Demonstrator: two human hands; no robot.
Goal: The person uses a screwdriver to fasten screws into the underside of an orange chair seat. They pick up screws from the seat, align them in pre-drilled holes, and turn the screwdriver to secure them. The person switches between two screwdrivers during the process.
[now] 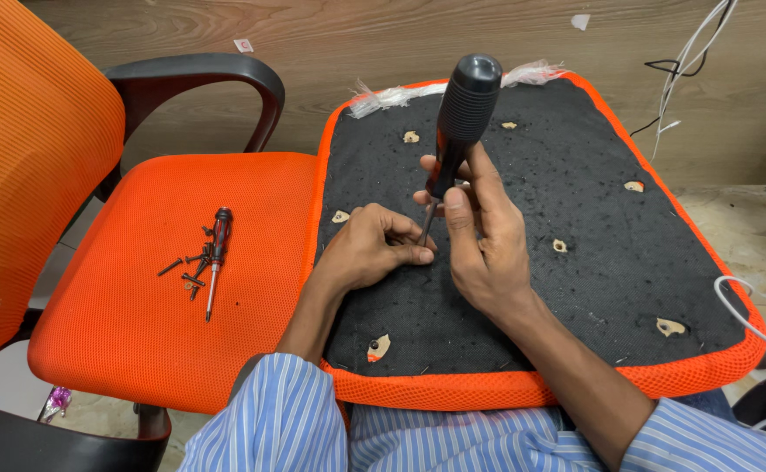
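1. While the upturned orange seat cushion with its black fabric underside (575, 288) is lying across the person's lap, the right hand (479, 236) is wrapping its fingers closed around the lower part of a large black-handled screwdriver (461, 114), which is standing nearly upright near the middle of the black underside, its handle leaning toward 1 o'clock.
2. The left hand (374, 249) is resting on the fabric at 9 o'clock of the right hand, fingers curled, thumb and fingertips pinching close around the screwdriver's tip; whether a screw is between them cannot be told.
3. At 9 o'clock of the cushion, an orange mesh office chair (138, 288) is bearing a small red-and-black screwdriver (217, 253) lying beside a scatter of dark screws (190, 267).
4. White cables (689, 61) are hanging at 1 o'clock along the wooden wall.
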